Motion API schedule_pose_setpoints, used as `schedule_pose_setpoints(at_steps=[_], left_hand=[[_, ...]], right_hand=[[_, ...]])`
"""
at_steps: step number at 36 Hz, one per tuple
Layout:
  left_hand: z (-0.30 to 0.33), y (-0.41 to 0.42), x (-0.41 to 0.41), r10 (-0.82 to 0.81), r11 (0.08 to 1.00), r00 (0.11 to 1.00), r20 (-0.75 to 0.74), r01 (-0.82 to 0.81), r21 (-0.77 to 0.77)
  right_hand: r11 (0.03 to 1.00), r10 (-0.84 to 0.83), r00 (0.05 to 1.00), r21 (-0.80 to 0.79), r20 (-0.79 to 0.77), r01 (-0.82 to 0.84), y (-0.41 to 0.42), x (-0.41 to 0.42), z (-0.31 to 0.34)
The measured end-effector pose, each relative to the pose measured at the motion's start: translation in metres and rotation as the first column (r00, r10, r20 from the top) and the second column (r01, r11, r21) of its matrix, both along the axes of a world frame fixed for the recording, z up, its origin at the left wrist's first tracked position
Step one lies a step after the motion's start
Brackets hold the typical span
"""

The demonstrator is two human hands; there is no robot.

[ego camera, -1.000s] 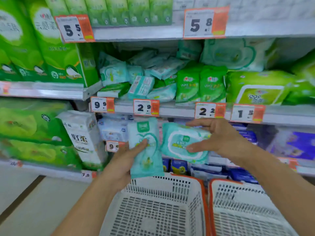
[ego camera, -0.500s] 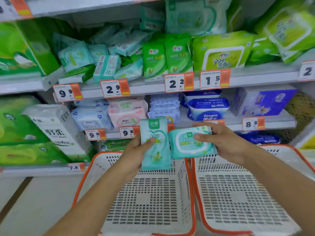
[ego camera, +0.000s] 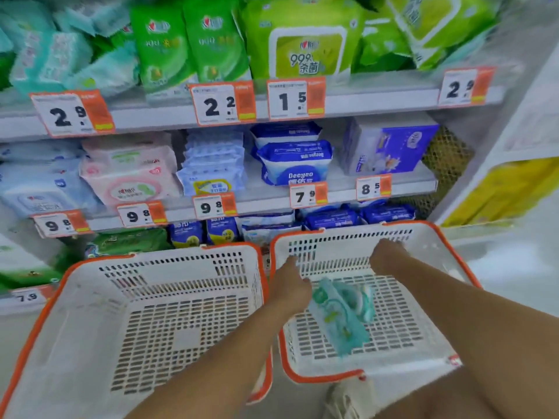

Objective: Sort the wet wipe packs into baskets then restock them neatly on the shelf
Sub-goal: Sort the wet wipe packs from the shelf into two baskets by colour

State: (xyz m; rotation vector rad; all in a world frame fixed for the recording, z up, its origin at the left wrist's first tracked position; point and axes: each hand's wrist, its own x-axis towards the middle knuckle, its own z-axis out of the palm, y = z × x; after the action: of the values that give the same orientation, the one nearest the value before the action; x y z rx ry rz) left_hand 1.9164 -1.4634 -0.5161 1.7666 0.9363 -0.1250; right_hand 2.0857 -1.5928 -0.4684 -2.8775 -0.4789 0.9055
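Looking down through the head camera, I see a store shelf (ego camera: pixel 348 101) with grey ledges and orange-and-white price tags (ego camera: pixel 223 104) along each edge. Green packs (ego camera: pixel 187 43) stand on the top ledge, with teal ones tumbled to their left. Pink (ego camera: pixel 130 179), pale blue and dark blue packs (ego camera: pixel 298 164) fill the ledge below, and a purple box (ego camera: pixel 390 146) sits at its right end. Pale floor shows at lower left.

Two white perforated baskets with orange rims sit side by side below the shelf, their rims nearly touching. The left basket (ego camera: pixel 90 297) holds nothing that I can see. In the right basket (ego camera: pixel 423 237), two teal wipe packs (ego camera: pixel 341 313) overlap near the middle, tilted; blur keeps me from telling whether they rest on the bottom or hang just above it.

My left hand (ego camera: pixel 290 285) reaches over the shared rims into the right basket, right beside the packs' upper end. Its fingers point down and away from me, so I cannot tell whether they grip the packs or are apart. My right hand (ego camera: pixel 390 258) is deeper in the same basket, near the far wall, apart from the packs; its fingers are hidden and I cannot tell how they lie.
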Motion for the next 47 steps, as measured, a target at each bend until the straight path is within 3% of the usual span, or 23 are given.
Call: schedule_pose_setpoints(at_steps=[2, 4, 6, 8, 11, 13, 14, 16, 20, 23, 25, 29, 31, 33, 35, 41, 43, 44, 46, 47], left_hand=[[0.044, 0.036, 0.0, 0.013, 0.996, 0.986, 0.164, -0.027, 0.088], [0.102, 0.086, -0.009, 0.03, 0.97, 0.941, 0.337, -0.109, 0.217], [0.161, 0.136, -0.03, -0.035, 0.919, 0.88, 0.473, -0.158, 0.361], [0.219, 0.181, -0.057, -0.059, 0.851, 0.816, 0.575, -0.26, 0.456], [0.279, 0.237, -0.09, -0.01, 0.717, 0.778, 0.629, -0.433, 0.547], [0.304, 0.267, -0.106, 0.063, 0.629, 0.77, 0.634, -0.524, 0.574], [0.312, 0.281, -0.113, 0.109, 0.582, 0.785, 0.61, -0.548, 0.601], [0.321, 0.307, -0.127, 0.202, 0.498, 0.847, 0.492, -0.521, 0.693], [0.312, 0.357, -0.146, 0.326, 0.446, 0.938, 0.114, -0.259, 0.856], [0.304, 0.387, -0.157, 0.411, 0.364, 0.91, -0.044, -0.12, 0.924], [0.303, 0.406, -0.167, 0.48, 0.43, 0.868, -0.128, -0.106, 0.896], [0.297, 0.45, -0.174, 0.416, 0.704, 0.874, -0.25, -0.136, 0.697], [0.299, 0.453, -0.166, 0.43, 0.725, 0.864, -0.263, -0.157, 0.671], [0.305, 0.44, -0.154, 0.43, 0.687, 0.848, -0.31, -0.084, 0.722], [0.306, 0.433, -0.142, 0.427, 0.659, 0.866, -0.262, -0.099, 0.745], [0.323, 0.431, -0.163, 0.429, 0.777, 0.902, 0.046, -0.395, 0.491], [0.338, 0.418, -0.177, 0.42, 0.809, 0.897, 0.14, -0.439, 0.391], [0.343, 0.408, -0.182, 0.42, 0.819, 0.888, 0.186, -0.46, 0.343], [0.349, 0.383, -0.191, 0.427, 0.813, 0.863, 0.272, -0.498, 0.303], [0.346, 0.368, -0.193, 0.424, 0.802, 0.843, 0.331, -0.52, 0.295]], right_hand=[[0.988, 0.12, 0.991, 0.096, 0.05, -0.125, 0.02, 0.003, 0.006], [0.919, 0.244, 0.97, 0.325, -0.021, -0.224, 0.052, -0.014, 0.026], [0.724, 0.397, 0.917, 0.63, -0.046, -0.282, 0.085, -0.055, 0.068], [0.505, 0.53, 0.848, 0.799, 0.013, -0.327, 0.115, -0.1, 0.121], [0.242, 0.615, 0.769, 0.888, 0.172, -0.391, 0.163, -0.151, 0.198], [0.083, 0.498, 0.736, 0.82, 0.459, -0.567, 0.203, -0.158, 0.233], [0.061, 0.407, 0.691, 0.737, 0.597, -0.673, 0.226, -0.155, 0.247], [0.118, 0.341, 0.572, 0.57, 0.746, -0.813, 0.272, -0.145, 0.268], [0.369, 0.616, 0.385, 0.181, 0.687, -0.912, 0.341, -0.123, 0.284], [0.4, 0.679, 0.259, -0.051, 0.687, -0.915, 0.368, -0.114, 0.283], [0.422, 0.725, 0.265, -0.107, 0.635, -0.9, 0.381, -0.116, 0.283], [0.453, 0.837, 0.323, -0.229, 0.442, -0.861, 0.405, -0.13, 0.287], [0.455, 0.853, 0.343, -0.239, 0.392, -0.858, 0.415, -0.139, 0.289], [0.458, 0.862, 0.347, -0.274, 0.369, -0.846, 0.423, -0.142, 0.287], [0.442, 0.867, 0.305, -0.326, 0.393, -0.836, 0.424, -0.141, 0.283], [0.427, 0.747, 0.336, -0.026, 0.574, -0.904, 0.407, -0.123, 0.305], [0.451, 0.698, 0.414, 0.091, 0.584, -0.888, 0.392, -0.12, 0.318], [0.468, 0.661, 0.501, 0.215, 0.559, -0.857, 0.382, -0.12, 0.324], [0.445, 0.606, 0.736, 0.637, 0.303, -0.629, 0.355, -0.124, 0.331], [0.424, 0.604, 0.794, 0.818, 0.065, -0.389, 0.341, -0.128, 0.33]])
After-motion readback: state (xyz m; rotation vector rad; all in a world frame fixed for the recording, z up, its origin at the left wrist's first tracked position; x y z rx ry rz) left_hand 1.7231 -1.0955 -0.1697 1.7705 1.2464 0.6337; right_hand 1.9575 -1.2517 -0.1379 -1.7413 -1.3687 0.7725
